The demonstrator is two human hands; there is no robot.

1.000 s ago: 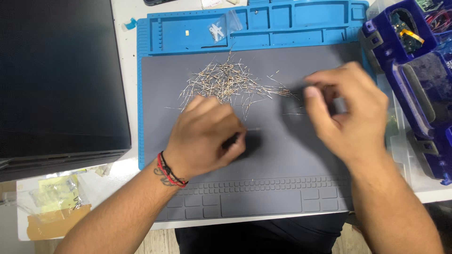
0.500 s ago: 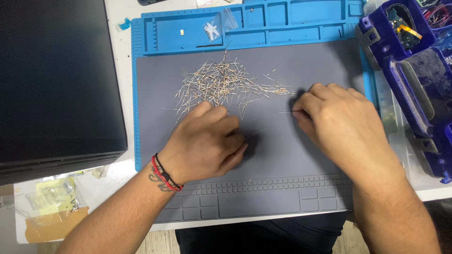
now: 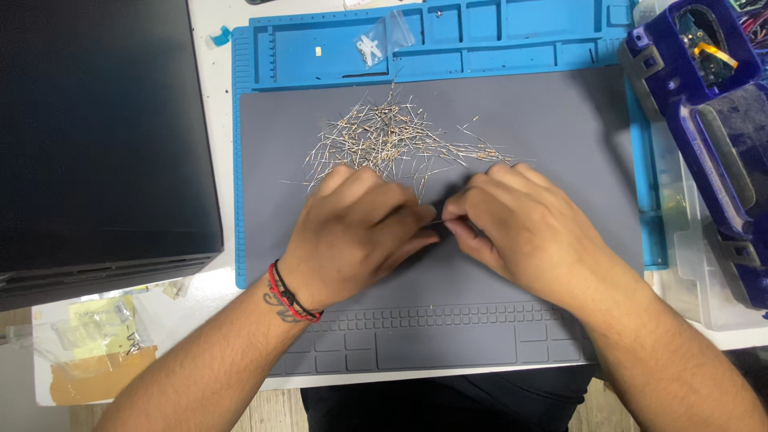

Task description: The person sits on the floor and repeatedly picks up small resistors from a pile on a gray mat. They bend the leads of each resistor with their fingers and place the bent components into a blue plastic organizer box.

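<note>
Both hands have slid together at the middle of the grey mat (image 3: 560, 144) now, left hand (image 3: 352, 232) and right hand (image 3: 520, 228) pinching one thin wire component (image 3: 438, 222) between fingertips, just below the loose pile (image 3: 392, 140).

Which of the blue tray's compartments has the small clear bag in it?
The wide compartment at the tray's top left; the clear bag lies at its right end, the others look bare.

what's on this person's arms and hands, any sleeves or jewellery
Both forearms are bare, with no sleeves, gloves, rings or watch in view. The left hand has a red band and a black band on its wrist, beside a small dark tattoo. The right hand wears nothing.
</note>
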